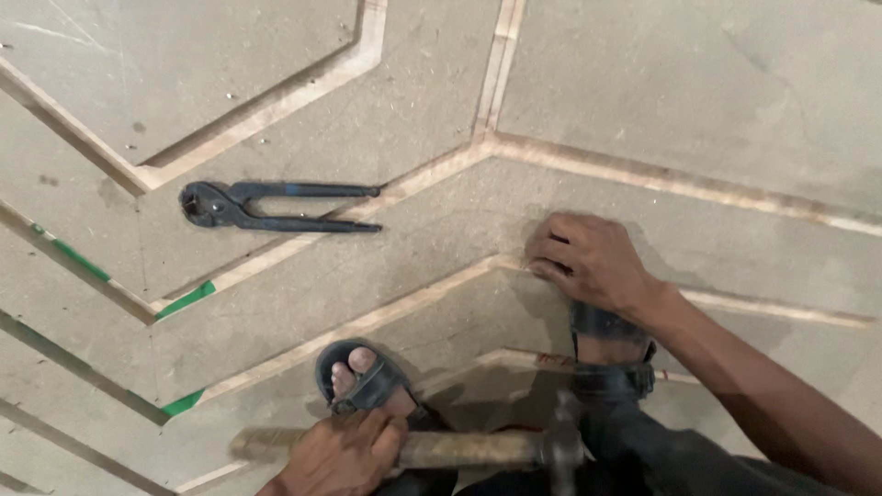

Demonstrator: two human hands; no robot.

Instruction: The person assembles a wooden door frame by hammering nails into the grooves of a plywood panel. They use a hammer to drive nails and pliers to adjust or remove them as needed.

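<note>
Left hand (342, 452) closed around hammer (478, 448) handle, head held low over panel (643, 110) — right hand (588, 262) fingers curled, pinning something hidden at grooved strip (441, 289) corner; pincers (266, 205) parked within reach, sandalled foot (363, 377) bracing board.

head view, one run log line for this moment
left hand grips hammer | right hand pressed on grooved board | pincers lying apart

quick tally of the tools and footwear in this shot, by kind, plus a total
Pincers: 1, the dark pair lying on the grooved board
Hammer: 1, the wooden-handled one held in the left hand
Sandals: 2, one by the left hand, one under the right hand
Total: 4
</note>
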